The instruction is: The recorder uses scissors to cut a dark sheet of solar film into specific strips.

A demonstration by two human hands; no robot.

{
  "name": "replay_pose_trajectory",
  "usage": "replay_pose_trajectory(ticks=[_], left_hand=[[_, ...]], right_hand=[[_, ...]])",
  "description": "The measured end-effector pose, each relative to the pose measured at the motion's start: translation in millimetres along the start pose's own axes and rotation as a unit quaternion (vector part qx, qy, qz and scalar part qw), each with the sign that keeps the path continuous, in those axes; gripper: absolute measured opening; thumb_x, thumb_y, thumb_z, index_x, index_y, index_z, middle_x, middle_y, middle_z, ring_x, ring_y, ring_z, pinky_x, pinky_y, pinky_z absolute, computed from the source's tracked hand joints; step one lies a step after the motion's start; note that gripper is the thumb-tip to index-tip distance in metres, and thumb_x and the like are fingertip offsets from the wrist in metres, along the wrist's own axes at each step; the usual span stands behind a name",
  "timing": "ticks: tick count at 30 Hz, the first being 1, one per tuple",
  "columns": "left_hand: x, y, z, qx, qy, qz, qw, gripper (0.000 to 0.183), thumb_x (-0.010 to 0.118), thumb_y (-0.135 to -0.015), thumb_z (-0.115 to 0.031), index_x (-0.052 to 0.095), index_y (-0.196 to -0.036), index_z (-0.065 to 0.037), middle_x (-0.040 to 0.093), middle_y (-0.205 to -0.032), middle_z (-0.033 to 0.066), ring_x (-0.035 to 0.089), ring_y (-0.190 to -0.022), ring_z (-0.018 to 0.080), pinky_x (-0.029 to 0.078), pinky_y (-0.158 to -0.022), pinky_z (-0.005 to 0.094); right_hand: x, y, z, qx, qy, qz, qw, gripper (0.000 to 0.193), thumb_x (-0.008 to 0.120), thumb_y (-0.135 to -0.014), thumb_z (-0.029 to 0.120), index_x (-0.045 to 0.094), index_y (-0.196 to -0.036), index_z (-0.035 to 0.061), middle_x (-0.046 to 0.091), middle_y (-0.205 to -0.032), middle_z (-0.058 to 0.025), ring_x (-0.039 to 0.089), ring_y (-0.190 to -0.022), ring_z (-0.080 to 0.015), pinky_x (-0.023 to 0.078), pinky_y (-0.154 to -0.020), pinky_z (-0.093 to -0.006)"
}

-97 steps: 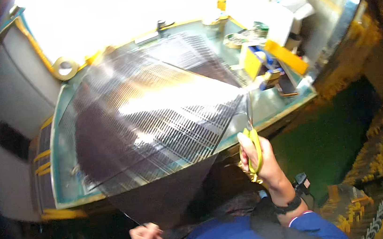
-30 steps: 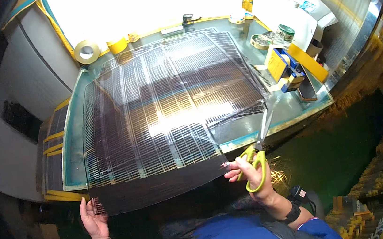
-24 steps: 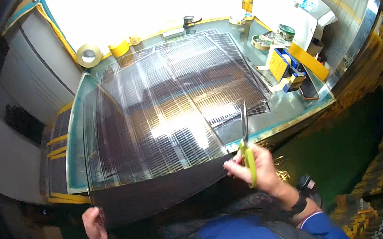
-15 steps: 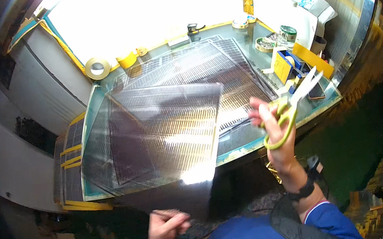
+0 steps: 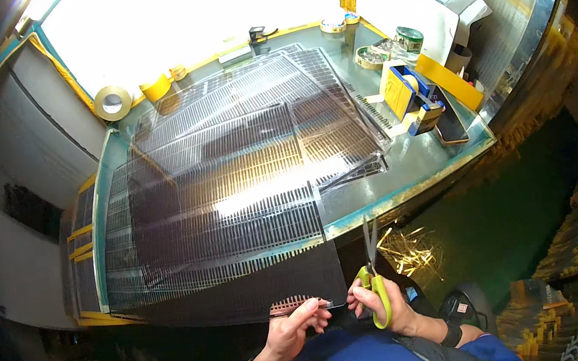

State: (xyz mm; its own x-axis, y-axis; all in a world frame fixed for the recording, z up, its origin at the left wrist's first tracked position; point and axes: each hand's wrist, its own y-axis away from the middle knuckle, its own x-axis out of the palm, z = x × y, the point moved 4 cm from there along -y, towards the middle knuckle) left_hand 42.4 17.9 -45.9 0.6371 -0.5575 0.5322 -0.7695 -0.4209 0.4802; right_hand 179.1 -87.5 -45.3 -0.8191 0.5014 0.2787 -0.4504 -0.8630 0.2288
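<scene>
Where the surface spreads ahead of the person, with the dark green floor to its right, other sheets lie stacked on its middle. Over their near left part rests the dark striped sheet, see-through, its near margin hanging past the front edge. The left hand pinches that margin close to its right corner, thumb and fingers closed on it. Just beside, the right hand has its fingers wrapped around the handles of the scissors; whether their tips also touch the sheet, I cannot tell. The blades are slightly parted and point away from the person, just right of the sheet's side edge. The step in hand looks like steadying this corner with the blades close by; the next move probably calls for a taut margin and tips kept off the film. Open room seems best on the right: bare surface runs from the stack toward the dispenser and phone, while strands lie heaped beyond the front edge
</scene>
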Motion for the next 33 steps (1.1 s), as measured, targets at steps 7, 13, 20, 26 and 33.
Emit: replay_pose_trajectory(ticks=[7,13,20,26,33], left_hand=[[7,-15,16,-0.035,-0.006,0.031,0.999,0.018,0.056,-0.086,-0.019,0.063,-0.088,-0.002,0.061,-0.071,0.0053,0.054,-0.060,0.0101,0.043,-0.053,0.0212],[16,-2,16,-0.031,0.012,0.043,0.999,0.016,0.056,-0.086,-0.017,0.062,-0.087,-0.002,0.060,-0.070,0.0050,0.054,-0.060,0.0097,0.043,-0.053,0.0215],[21,1,17,-0.027,-0.011,0.048,0.998,0.016,0.056,-0.086,-0.017,0.061,-0.089,-0.002,0.060,-0.072,0.0054,0.055,-0.061,0.0096,0.044,-0.054,0.0212],[20,2,24,-0.031,-0.026,0.056,0.998,0.018,0.055,-0.086,-0.018,0.062,-0.089,-0.002,0.060,-0.071,0.0048,0.055,-0.061,0.0090,0.044,-0.053,0.0207],[21,3,25,-0.049,-0.058,0.057,0.996,0.019,0.056,-0.086,-0.021,0.062,-0.090,-0.003,0.060,-0.070,0.0034,0.054,-0.060,0.0079,0.043,-0.053,0.0199]], right_hand=[[-6,11,-11,0.067,0.018,-0.002,0.998,0.022,0.053,-0.087,0.022,0.052,-0.092,0.0006,0.054,-0.074,-0.0034,0.053,-0.062,-0.0085,0.045,-0.055,-0.0221],[-4,14,-8,0.106,0.090,0.038,0.990,0.024,0.049,-0.088,0.023,0.050,-0.095,0.0000,0.054,-0.074,-0.0054,0.055,-0.064,-0.0115,0.046,-0.056,-0.0241],[-3,9,-5,0.102,0.077,0.049,0.991,0.021,0.051,-0.089,0.023,0.053,-0.090,0.0024,0.054,-0.069,-0.0009,0.052,-0.059,-0.0065,0.045,-0.052,-0.0222],[-4,7,-1,0.098,0.093,0.042,0.990,0.022,0.050,-0.089,0.024,0.053,-0.089,0.0022,0.053,-0.066,-0.0009,0.052,-0.058,-0.0072,0.045,-0.051,-0.0227],[-6,9,1,0.104,0.126,0.025,0.986,0.023,0.051,-0.088,0.025,0.052,-0.084,0.0030,0.052,-0.059,-0.0005,0.051,-0.050,-0.0073,0.043,-0.047,-0.0224]])
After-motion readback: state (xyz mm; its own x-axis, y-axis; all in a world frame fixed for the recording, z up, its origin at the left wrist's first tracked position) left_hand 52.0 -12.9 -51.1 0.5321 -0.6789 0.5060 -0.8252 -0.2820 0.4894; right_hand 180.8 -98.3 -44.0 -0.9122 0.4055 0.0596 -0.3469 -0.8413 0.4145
